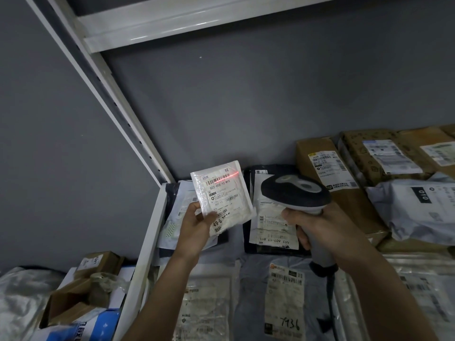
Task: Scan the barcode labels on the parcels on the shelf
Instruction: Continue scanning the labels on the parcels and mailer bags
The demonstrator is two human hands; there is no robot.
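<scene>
Small white parcel [222, 196]: flat, squarish plastic pouch, slightly crinkled, tilted with its top leaning toward 1 o'clock. It is raised off the shelf, above the parcels lying at the shelf's left end, just inside the white upright post [115, 112]. Its face is covered by a printed label: a barcode near the top edge, the number 502-602-12-815 below it, a smaller barcode mid-label, another at the bottom with large digits partly covered by the thumb. A red scan line [227, 176] crosses the top barcode and runs to the pouch's edge at 2 o'clock.

Left hand [197, 223]: pinches the pouch at its 7 o'clock corner, thumb on the label face, fingers curled behind.

Right hand [317, 226]: fingers wrapped round the grip of a grey handheld scanner [295, 193], dark head pointing toward 10 o'clock at the pouch; the two are apart. A dark cable leaves the handle base toward 6 o'clock.

Shelf [147, 237]: a black mailer [251, 244] with a white label lies below the scanner; brown cardboard boxes [344, 198] at 2 to 3 o'clock; a grey bag marked OTO [418, 205] at 3 o'clock; a grey mailer handwritten 7936 [285, 303] at 6 o'clock.
</scene>
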